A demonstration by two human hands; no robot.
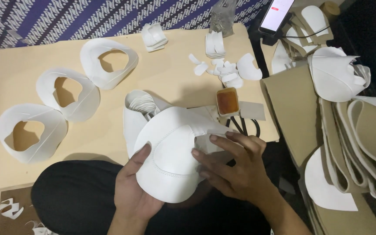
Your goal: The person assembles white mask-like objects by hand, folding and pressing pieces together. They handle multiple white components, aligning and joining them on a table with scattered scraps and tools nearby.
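Together, left hand (133,187) and right hand (236,167) had fingers clamped on one white upper (170,161); three white rings (68,91) lay on the surface (175,74), well apart.

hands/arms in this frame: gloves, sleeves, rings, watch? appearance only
Both bare. The left hand and right hand wear no gloves, and no rings show on the visible fingers. Both forearms are uncovered to the frame edge: no sleeves, watch or wristband in view. Fingernails are short and unpainted. No tape, bandage or markings visible.
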